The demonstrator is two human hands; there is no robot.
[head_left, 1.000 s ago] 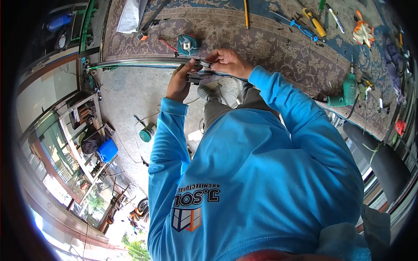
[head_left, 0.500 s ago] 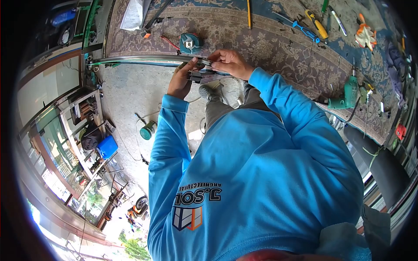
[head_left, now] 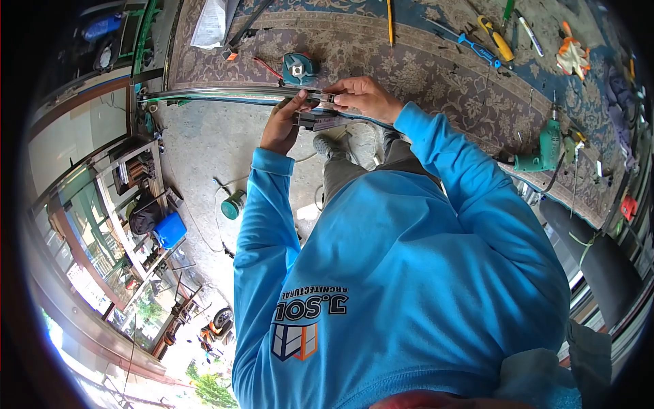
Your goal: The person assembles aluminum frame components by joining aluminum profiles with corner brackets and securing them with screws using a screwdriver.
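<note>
While gripping the metal rail (head_left: 225,93) near its end with the left hand (head_left: 281,126), pinching a small silvery piece (head_left: 326,97) at that same end between drawn-together thumb and fingertips of the right hand (head_left: 368,97); differing only slightly from half a second ago, seeming to have turned that piece a little, more nearly into line; suggesting, as a judgement, fine adjusting at the end rather than any shifting of the whole length; impossible to tell whether seated or merely held there; lying, as to the rail, along the near edge of the rug-covered table (head_left: 409,68), just in front of the tape measure (head_left: 298,68); running lengthwise roughly parallel to that edge, from near the left near corner to both hands, with the worked end pointing toward the table's right edge.
</note>
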